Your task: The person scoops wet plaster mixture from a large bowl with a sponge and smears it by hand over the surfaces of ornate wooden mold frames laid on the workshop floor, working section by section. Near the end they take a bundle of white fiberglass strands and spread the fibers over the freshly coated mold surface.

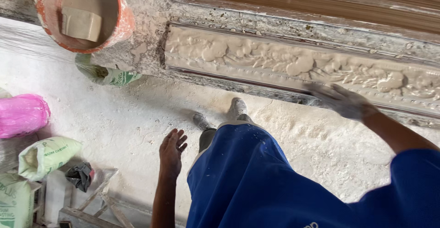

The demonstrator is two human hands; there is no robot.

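Observation:
My right hand (341, 100), coated in wet plaster and blurred, reaches with spread fingers to the near edge of a long mould (284, 65) filled with pale, lumpy plaster. The mould lies on a rough workbench (151, 35). My left hand (171, 152) hangs at my side with fingers apart, holding nothing, above the dusty white floor (123, 118). My blue shorts and plaster-speckled shoes show below.
An orange bucket (121, 24) with plaster and a flat scraper inside stands on the bench at top left. Sacks (48, 154), a pink bag (23, 114) and a dark rag (80, 175) sit at the left. A wooden frame (98, 200) lies at bottom left.

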